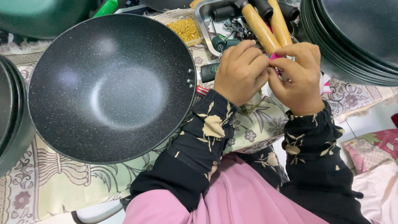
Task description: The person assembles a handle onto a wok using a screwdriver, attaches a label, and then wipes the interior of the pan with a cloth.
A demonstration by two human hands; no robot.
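- Head view: left hand and right hand pinch a small pink piece between their fingertips.
- Metal tray holds wooden handles; small box holds golden screws.

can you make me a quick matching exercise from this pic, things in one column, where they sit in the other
Things:
1. wok
2. wooden handles
3. gold screws
4. pink piece

Places:
A. in a small clear box behind the wok
B. between both hands
C. on the floral cloth, left of the hands
D. in the metal tray above the hands

Pairs: 1-C, 2-D, 3-A, 4-B
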